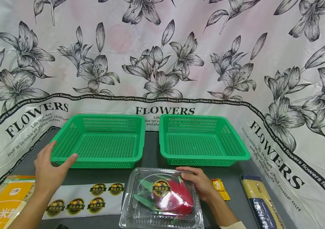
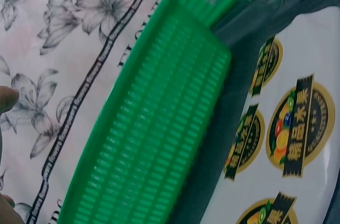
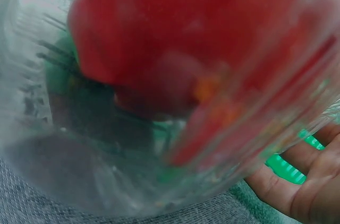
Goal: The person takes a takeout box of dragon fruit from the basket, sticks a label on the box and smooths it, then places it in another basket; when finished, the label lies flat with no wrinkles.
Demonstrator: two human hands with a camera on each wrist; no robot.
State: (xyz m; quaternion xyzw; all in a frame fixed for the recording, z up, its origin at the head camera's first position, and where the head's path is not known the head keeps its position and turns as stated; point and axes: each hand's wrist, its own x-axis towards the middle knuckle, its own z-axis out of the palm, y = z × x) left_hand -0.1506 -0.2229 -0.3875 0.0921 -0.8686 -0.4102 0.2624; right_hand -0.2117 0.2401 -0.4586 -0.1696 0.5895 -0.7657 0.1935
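Note:
My right hand (image 1: 200, 183) holds a clear plastic fruit box (image 1: 126, 203) by its far right edge. Inside the lidded box lies a red dragon fruit (image 1: 179, 194) with green scales, and a round black-and-gold sticker (image 1: 161, 188) is on the lid. The right wrist view has the red fruit (image 3: 175, 33) blurred and close, with fingers (image 3: 281, 187) at the box's side. At the front left corner of the left green basket (image 1: 93, 163), my left hand (image 1: 50, 168) has its thumb and fingers spread, gripping nothing; whether it touches the rim I cannot tell.
A second green basket (image 1: 202, 160) stands to the right. Across the front lie a white sticker sheet (image 1: 73, 194) and an orange-and-white food packet (image 1: 5, 203). Right of the box are a small yellow sachet (image 1: 220, 189) and a long pasta pack (image 1: 260, 203). Flower-printed cloth (image 1: 156, 63) surrounds the table.

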